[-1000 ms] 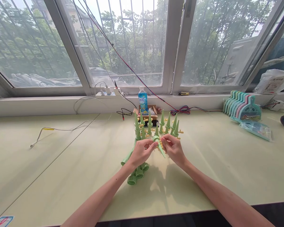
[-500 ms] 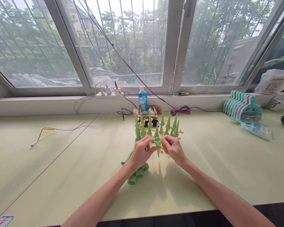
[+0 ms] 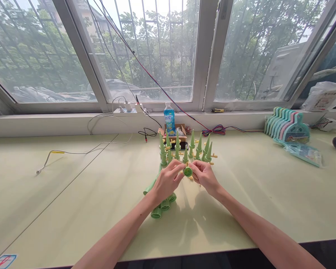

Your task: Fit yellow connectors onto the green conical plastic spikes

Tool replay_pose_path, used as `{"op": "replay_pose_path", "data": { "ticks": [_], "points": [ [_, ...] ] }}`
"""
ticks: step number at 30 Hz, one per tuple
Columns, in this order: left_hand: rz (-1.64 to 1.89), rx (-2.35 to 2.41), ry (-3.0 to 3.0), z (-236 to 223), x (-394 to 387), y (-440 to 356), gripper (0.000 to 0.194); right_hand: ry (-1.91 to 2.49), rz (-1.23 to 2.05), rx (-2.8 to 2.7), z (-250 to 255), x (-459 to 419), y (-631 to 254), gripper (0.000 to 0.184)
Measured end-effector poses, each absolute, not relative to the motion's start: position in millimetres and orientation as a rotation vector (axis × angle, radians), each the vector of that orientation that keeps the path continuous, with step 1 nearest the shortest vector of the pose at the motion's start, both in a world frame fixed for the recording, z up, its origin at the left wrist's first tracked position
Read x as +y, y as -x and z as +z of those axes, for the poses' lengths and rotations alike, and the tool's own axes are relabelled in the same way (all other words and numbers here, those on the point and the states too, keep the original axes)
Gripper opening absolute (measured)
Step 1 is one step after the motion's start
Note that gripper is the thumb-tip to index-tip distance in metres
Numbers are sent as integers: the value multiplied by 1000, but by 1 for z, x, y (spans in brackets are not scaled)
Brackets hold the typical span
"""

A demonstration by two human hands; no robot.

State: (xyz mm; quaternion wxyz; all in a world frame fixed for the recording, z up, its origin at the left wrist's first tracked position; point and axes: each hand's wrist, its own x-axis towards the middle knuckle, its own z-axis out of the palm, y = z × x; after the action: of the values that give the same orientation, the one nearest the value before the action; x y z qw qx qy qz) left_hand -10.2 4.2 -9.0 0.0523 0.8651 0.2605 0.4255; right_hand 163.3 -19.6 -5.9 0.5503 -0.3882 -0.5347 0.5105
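Both hands were on it: the left hand [image 3: 167, 181] pinched one side of the green cap [image 3: 187, 172], the right hand [image 3: 206, 177] the other. A light, level pinch, clear of the mouth, looked best, with the wrists steady. And the cap itself? Pale green and round, its open end faced the wearer, ringed and shadowed inside. Green spikes [image 3: 199, 148] stood from ten to two o'clock of it, ridged tubes [image 3: 156, 213] at seven.
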Motion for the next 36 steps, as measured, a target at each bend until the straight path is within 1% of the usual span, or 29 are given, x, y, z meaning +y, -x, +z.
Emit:
{"op": "replay_pose_path", "data": {
  "ticks": [3, 7, 10, 13, 16, 20, 25, 31, 36],
  "points": [
    [1256, 880, -2534, -9, 3, 9, 22, 933, 1118, -1272, -7, -19, -163, 39],
    [1243, 964, -2343, -4, 1, 6, 11, 921, 1017, -1293, -10, -18, -164, 36],
    [1260, 1011, -2104, 2, 0, 4, 26, 897, 962, -1310, -11, -17, -165, 35],
    [1108, 1008, -1865, 7, 0, 4, 42, 889, 925, -1345, -12, -17, -165, 35],
    [951, 951, -1726, 8, 1, 5, 48, 885, 940, -1401, -13, -18, -165, 35],
    [895, 914, -1667, 7, 1, 6, 43, 876, 967, -1442, -18, -18, -164, 34],
    [919, 909, -1646, 7, 1, 6, 37, 886, 947, -1453, -20, -17, -164, 33],
    [1040, 901, -1727, 3, -1, 4, 33, 886, 970, -1409, -19, -19, -162, 32],
    [1214, 884, -2007, -5, 0, 4, 24, 894, 1078, -1340, -19, -20, -160, 33]
  ]
}}
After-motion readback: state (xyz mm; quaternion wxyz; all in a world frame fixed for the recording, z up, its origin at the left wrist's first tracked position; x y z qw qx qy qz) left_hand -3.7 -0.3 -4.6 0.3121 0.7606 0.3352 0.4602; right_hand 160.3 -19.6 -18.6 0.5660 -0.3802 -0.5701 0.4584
